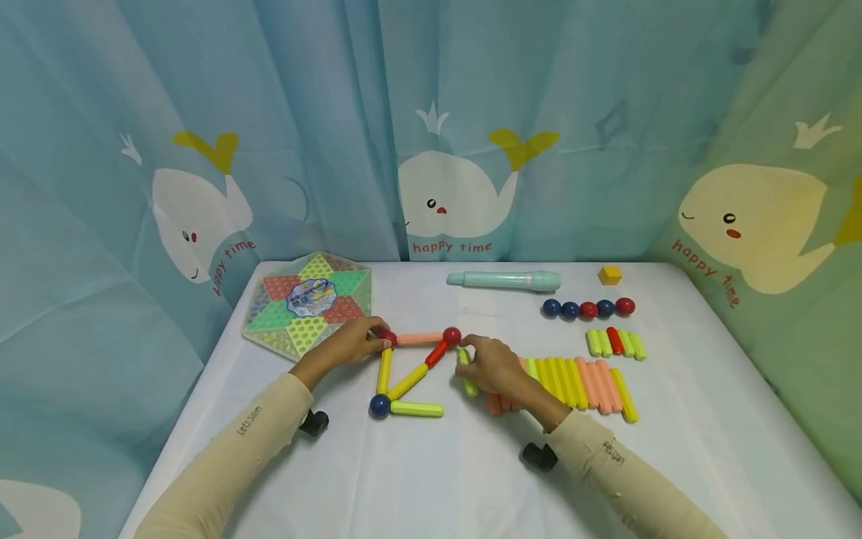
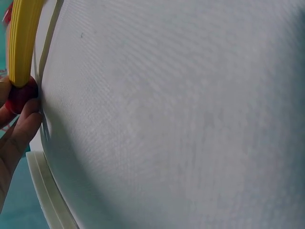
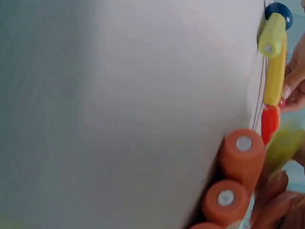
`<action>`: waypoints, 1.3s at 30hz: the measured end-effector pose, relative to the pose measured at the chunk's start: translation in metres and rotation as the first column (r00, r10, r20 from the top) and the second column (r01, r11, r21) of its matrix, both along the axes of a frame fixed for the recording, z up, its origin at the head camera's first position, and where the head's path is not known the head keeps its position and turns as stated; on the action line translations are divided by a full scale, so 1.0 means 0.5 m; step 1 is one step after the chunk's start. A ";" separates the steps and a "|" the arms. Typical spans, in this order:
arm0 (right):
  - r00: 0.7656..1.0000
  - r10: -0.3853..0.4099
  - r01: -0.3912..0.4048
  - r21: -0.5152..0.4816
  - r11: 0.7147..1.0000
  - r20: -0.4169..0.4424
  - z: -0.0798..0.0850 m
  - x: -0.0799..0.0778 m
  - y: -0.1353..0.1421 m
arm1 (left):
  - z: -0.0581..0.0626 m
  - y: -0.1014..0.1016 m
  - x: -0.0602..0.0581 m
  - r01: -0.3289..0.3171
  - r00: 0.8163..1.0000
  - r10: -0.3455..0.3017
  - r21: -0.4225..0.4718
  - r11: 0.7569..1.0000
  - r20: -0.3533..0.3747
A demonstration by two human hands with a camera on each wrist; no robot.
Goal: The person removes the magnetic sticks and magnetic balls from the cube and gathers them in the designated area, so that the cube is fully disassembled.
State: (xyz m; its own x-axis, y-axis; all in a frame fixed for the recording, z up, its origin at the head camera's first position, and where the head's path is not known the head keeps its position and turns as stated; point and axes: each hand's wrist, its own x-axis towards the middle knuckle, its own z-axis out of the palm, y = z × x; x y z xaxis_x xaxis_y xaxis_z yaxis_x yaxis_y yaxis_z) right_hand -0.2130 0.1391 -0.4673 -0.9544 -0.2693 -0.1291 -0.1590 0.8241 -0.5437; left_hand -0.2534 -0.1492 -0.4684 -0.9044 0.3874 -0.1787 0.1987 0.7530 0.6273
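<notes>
My left hand [image 1: 353,342] pinches a red ball [image 2: 23,98] at the upper left corner of a flat frame of rods and balls. From that ball a yellow rod [image 1: 384,370] runs down to a blue ball [image 1: 380,405], and a salmon rod [image 1: 419,339] reaches across to a second red ball [image 1: 451,336]. A diagonal of a yellow rod [image 1: 408,382] and a short red rod [image 1: 437,353] links blue to second red. A green rod [image 1: 417,409] extends rightward from the blue ball. My right hand [image 1: 494,367] holds another green rod [image 1: 469,383], its tip close to the second red ball.
Right of the frame lies a row of salmon and yellow rods [image 1: 566,382], with several short rods [image 1: 616,343] behind it. Farther back are a line of balls [image 1: 588,309], a yellow cube [image 1: 610,275] and a teal microphone-shaped object [image 1: 505,281]. A hexagonal game board [image 1: 310,299] lies behind my left hand.
</notes>
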 end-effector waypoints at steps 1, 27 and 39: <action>1.000 0.008 -0.008 -0.006 1.000 0.001 0.002 0.000 0.001 | 0.000 -0.001 0.000 0.001 1.000 -0.001 0.002 1.000 -0.001; 0.992 0.117 -0.119 -0.073 0.990 -0.039 0.008 0.008 0.104 | -0.008 -0.002 -0.002 0.023 0.999 -0.022 0.027 0.999 -0.026; 0.987 0.158 -0.158 0.029 0.987 -0.010 0.012 0.007 0.100 | -0.009 -0.002 -0.005 0.022 1.000 -0.021 0.013 1.000 -0.023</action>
State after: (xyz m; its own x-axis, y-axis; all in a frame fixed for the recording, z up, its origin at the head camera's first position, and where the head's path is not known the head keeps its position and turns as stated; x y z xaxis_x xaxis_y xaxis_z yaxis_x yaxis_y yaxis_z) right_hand -0.2096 0.1891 -0.4614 -0.9017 -0.4131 -0.1278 -0.2945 0.8031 -0.5180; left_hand -0.2557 -0.1503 -0.4728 -0.8996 0.4092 -0.1529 0.2290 0.7398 0.6327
